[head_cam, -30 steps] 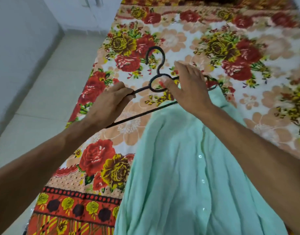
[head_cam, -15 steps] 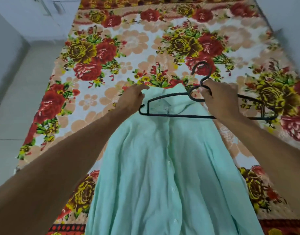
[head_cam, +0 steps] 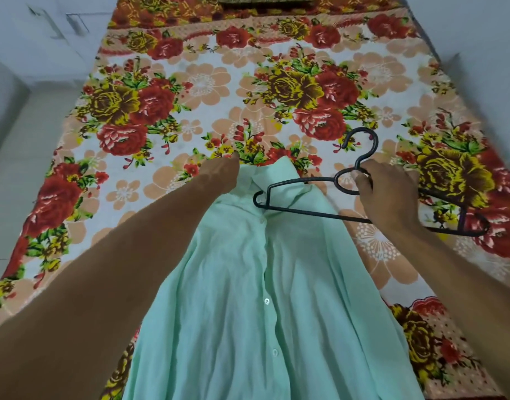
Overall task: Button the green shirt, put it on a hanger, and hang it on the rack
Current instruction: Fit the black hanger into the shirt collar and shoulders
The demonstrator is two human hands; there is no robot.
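On the flowery bed (head_cam: 190, 82) the green shirt (head_cam: 248, 284) lies long, its collar at the far end, where the left hand (head_cam: 222, 174) sits, its fingers hidden, while the right hand (head_cam: 389, 192) holds the black hanger (head_cam: 303, 181) sideways, its left tip over the collar.

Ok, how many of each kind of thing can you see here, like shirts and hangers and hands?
green shirt: 1
black hanger: 1
hands: 2, the left hand and the right hand
floral bedsheet: 1
Total: 5
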